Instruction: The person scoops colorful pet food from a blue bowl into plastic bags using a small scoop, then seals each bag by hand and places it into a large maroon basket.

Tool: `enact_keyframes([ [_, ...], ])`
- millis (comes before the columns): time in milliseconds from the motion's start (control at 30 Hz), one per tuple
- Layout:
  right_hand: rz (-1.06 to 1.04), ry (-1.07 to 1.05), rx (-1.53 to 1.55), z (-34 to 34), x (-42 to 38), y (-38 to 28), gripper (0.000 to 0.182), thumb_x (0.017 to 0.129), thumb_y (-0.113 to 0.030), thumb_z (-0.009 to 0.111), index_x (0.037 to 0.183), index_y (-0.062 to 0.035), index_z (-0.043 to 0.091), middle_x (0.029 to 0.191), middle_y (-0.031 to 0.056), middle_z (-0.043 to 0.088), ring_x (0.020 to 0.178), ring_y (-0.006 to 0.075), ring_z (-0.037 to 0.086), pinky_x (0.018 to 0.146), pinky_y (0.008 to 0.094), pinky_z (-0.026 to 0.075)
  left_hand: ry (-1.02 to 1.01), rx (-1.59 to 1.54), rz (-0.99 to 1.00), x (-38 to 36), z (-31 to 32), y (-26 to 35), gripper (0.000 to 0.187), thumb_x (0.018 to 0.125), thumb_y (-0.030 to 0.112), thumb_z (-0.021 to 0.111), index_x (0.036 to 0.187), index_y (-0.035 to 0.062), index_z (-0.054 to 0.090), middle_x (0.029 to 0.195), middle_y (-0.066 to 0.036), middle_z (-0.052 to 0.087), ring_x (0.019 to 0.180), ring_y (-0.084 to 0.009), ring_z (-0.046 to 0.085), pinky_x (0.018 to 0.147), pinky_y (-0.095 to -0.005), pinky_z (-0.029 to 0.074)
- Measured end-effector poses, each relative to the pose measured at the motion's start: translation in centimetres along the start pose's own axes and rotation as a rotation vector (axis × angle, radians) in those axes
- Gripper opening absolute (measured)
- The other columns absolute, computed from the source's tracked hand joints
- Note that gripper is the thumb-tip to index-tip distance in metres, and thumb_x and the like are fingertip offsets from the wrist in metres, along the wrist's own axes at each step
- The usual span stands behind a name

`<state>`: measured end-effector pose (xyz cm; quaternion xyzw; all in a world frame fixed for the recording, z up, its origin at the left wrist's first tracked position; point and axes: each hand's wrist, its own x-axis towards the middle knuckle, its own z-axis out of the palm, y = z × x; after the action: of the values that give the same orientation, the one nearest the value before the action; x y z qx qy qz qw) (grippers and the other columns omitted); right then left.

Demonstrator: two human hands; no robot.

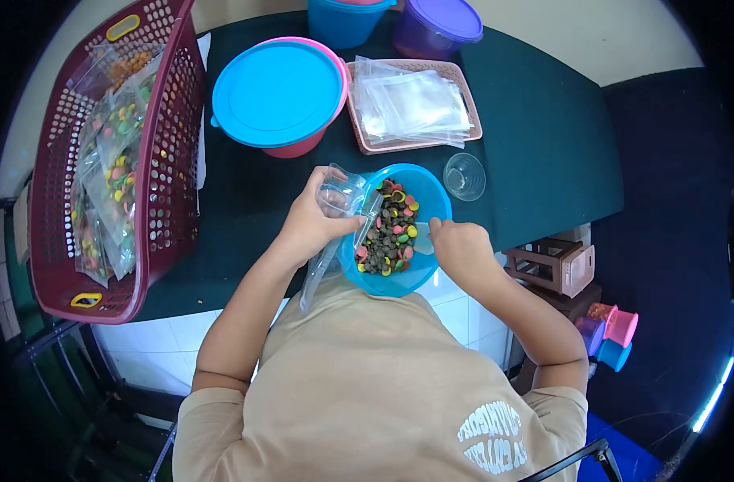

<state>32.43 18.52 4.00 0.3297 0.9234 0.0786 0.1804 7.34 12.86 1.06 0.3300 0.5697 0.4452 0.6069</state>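
Your left hand (309, 223) is pinching a clear plastic bag (335, 221) — its long axis running from 1 o'clock down to 7 o'clock, mouth up. Your right hand (462, 249) is closing on a scoop at the blue bowl (427, 201) of candies (389, 229).

Bare cloth betw. basket (174, 161) & bowl (419, 277); tub (278, 92), tray (359, 128) block beyond.

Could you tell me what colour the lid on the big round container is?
Light blue lid, on a pink container; head view.
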Motion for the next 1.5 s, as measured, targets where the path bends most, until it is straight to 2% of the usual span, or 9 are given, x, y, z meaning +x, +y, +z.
enact_keyframes([
  [167,0.047,-0.085,0.24,2.1,-0.8,-0.4,0.028,0.088,-0.033,0.058,0.078,-0.0068,0.059,0.061,0.0078,0.061,0.055,0.0239,0.063,0.047,0.0357,0.048,-0.013,0.02,-0.004,0.5,0.7,0.5,0.064,0.069,0.003,0.077,0.121,0.0085,0.041,0.093,-0.009,0.059,0.082,-0.0151,0.059,0.072,-0.0292,0.047],
  [400,0.261,-0.144,0.591,3.5,-2.1,-2.1,0.032,0.091,-0.033,0.055,0.081,-0.0032,0.059,0.066,0.0152,0.063,0.061,0.0335,0.063,0.054,0.0446,0.049,-0.044,0.033,-0.03,1.0,1.5,1.1,0.064,0.069,0.003,0.077,0.121,0.008,0.04,0.092,-0.008,0.058,0.082,-0.0148,0.06,0.07,-0.0294,0.048],
  [600,0.259,-0.257,0.798,2.0,-2.7,-3.6,0.032,0.093,-0.032,0.051,0.084,-0.0026,0.06,0.071,0.0195,0.063,0.071,0.0379,0.062,0.064,0.0485,0.049,-0.056,0.041,-0.037,1.1,1.8,1.5,0.063,0.07,0.001,0.076,0.121,0.0078,0.04,0.095,-0.009,0.058,0.084,-0.0152,0.06,0.073,-0.0295,0.048],
  [733,0.388,-0.186,0.967,2.1,-1.6,-5.0,0.034,0.093,-0.033,0.051,0.082,-0.0013,0.06,0.076,0.0213,0.063,0.074,0.0408,0.06,0.067,0.0495,0.047,-0.045,0.004,-0.023,0.9,1.7,1.4,0.063,0.07,-0.001,0.075,0.121,0.0073,0.04,0.097,-0.01,0.058,0.084,-0.0154,0.06,0.074,-0.0293,0.048],
  [933,0.388,-0.154,1.156,2.3,-2.3,-5.9,0.035,0.093,-0.033,0.052,0.082,-0.0011,0.06,0.075,0.0218,0.062,0.073,0.0407,0.06,0.066,0.0496,0.047,-0.03,-0.096,-0.056,0.4,1.1,1.2,0.062,0.071,-0.001,0.074,0.121,0.0075,0.039,0.098,-0.01,0.058,0.087,-0.0154,0.06,0.076,-0.0287,0.048],
  [1167,0.423,-0.015,1.063,1.5,0.1,-7.6,0.033,0.093,-0.032,0.052,0.083,-0.0024,0.061,0.075,0.0211,0.063,0.073,0.0396,0.061,0.066,0.0481,0.047,-0.033,-0.059,-0.044,0.3,1.4,1.2,0.062,0.072,-0.001,0.074,0.121,0.0079,0.039,0.099,-0.01,0.058,0.088,-0.0159,0.061,0.077,-0.029,0.048],
  [1367,0.469,0.023,1.345,5.0,0.7,-8.0,0.032,0.094,-0.03,0.052,0.083,-0.0015,0.061,0.081,0.0212,0.064,0.08,0.0372,0.062,0.07,0.0455,0.047,-0.027,-0.09,-0.048,0.2,0.7,1.0,0.062,0.072,0.0,0.074,0.122,0.0083,0.038,0.099,-0.01,0.059,0.088,-0.0155,0.061,0.077,-0.0284,0.048],
  [1433,0.539,0.223,1.672,6.3,1.4,-8.5,0.031,0.094,-0.029,0.051,0.085,-0.0011,0.061,0.085,0.0205,0.064,0.083,0.0374,0.061,0.071,0.0444,0.046,-0.026,-0.051,-0.033,0.4,0.7,0.7,0.062,0.072,0.001,0.075,0.122,0.0085,0.039,0.098,-0.01,0.06,0.088,-0.0155,0.061,0.077,-0.0283,0.047],
  [1500,0.547,0.167,1.563,5.1,1.6,-7.5,0.031,0.095,-0.029,0.05,0.086,-0.0002,0.06,0.085,0.0205,0.063,0.083,0.038,0.061,0.071,0.0443,0.046,-0.025,-0.027,-0.046,0.4,0.7,1.2,0.063,0.071,0.002,0.075,0.122,0.0085,0.039,0.098,-0.01,0.06,0.089,-0.0152,0.061,0.077,-0.0284,0.047],
])
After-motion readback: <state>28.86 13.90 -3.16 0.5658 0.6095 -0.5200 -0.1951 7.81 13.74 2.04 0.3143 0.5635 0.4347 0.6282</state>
